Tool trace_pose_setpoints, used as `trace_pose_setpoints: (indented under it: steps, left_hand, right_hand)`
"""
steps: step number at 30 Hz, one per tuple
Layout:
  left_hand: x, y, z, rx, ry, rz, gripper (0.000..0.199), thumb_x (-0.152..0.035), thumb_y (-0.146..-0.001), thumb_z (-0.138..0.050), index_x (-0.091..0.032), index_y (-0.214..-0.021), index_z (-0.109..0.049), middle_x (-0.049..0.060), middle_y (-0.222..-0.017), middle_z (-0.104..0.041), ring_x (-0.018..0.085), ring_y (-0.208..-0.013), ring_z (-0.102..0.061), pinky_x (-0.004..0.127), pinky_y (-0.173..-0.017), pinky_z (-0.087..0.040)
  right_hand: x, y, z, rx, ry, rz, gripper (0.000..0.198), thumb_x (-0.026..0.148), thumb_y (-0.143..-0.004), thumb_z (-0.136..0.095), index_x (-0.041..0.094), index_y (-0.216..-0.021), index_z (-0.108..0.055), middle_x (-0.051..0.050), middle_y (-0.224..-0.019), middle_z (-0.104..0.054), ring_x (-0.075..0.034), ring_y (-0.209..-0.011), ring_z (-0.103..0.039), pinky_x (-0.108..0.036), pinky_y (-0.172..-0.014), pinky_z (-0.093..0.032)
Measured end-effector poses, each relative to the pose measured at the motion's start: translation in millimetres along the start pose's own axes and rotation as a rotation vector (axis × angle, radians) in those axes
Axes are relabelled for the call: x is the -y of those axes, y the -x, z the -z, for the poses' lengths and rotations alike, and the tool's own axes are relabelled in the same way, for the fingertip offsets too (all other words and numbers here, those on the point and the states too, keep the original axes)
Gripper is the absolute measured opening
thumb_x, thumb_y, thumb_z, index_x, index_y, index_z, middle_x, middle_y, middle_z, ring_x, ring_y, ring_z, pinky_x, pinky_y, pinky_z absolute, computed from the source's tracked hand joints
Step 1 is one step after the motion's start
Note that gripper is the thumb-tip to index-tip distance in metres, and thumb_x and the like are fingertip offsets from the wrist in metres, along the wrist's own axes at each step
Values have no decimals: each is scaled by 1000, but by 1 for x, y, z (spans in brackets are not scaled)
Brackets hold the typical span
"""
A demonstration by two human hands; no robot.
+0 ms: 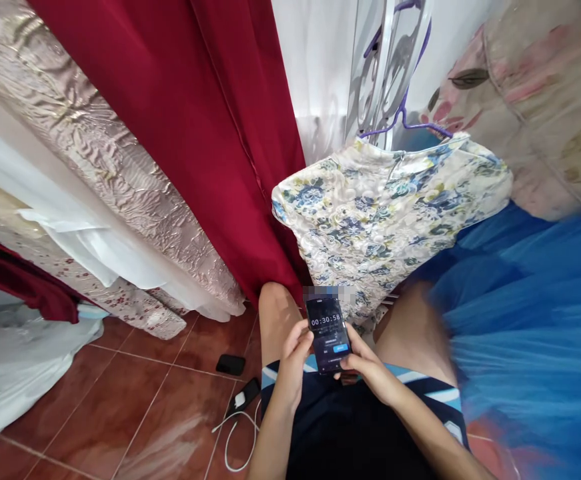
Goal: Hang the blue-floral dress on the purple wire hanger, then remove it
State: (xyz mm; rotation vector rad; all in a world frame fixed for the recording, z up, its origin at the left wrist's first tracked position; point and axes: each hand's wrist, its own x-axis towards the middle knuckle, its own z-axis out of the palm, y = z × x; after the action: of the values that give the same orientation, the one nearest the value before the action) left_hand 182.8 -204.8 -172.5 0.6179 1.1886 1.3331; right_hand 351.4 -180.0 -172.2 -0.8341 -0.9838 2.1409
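Both my hands hold a smartphone (327, 337) upright above my lap. Its dark screen shows the digits 00:30:58 and a small blue button. My left hand (297, 350) grips the phone's left edge. On the other side, my right hand (363, 359) wraps the right edge, with its thumb at the bottom of the screen. Just beyond the phone hangs a white lace blouse (375, 213) with blue and olive flowers, on a purple hanger (404, 123).
Red curtain-like fabric (195, 133) and a pink embossed dress (105, 153) hang at the left. Blue tulle (535, 320) spreads at the right. On the tiled floor (135, 393) lie a black phone (231, 364), a dark device (247, 393) and a white cable (227, 447).
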Motion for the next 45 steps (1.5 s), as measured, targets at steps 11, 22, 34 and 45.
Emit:
trace_pose_setpoints:
  steps: [11,22,34,45]
  left_hand:
    - [-27,19,-20,153,-27,3,38,-39,-93,-61,-19,-125,-62,9,-117,-68,24,-107,-63,31,-89,-49]
    - [-24,7,-45,2,-9,2,43,-45,-80,-74,-17,-112,-71,10,-112,-72,28,-109,-64,37,-100,-48]
    - [-43,-7,-63,92,-3,100,34,-38,-85,-71,-22,-116,-71,8,-113,-71,26,-109,-64,33,-95,-48]
    - [-43,-9,-66,109,-196,-48,41,-37,-92,-63,-23,-131,-64,9,-136,-61,32,-132,-51,40,-113,-39]
  right_hand:
    - [12,21,-6,-82,43,79,60,32,-92,-58,32,-148,-37,-6,-125,-59,-18,-82,-64,-30,-60,-57]
    - [23,30,11,-73,-24,157,76,26,-78,-65,33,-149,-39,-5,-140,-55,-30,-121,-55,-44,-97,-50]
    - [41,13,32,-103,-1,178,75,32,-85,-65,33,-153,-35,-1,-155,-44,-29,-144,-37,-45,-118,-31]
    - [81,25,16,-87,53,178,71,41,-87,-66,31,-151,-36,-6,-145,-53,-33,-135,-47,-45,-108,-42]
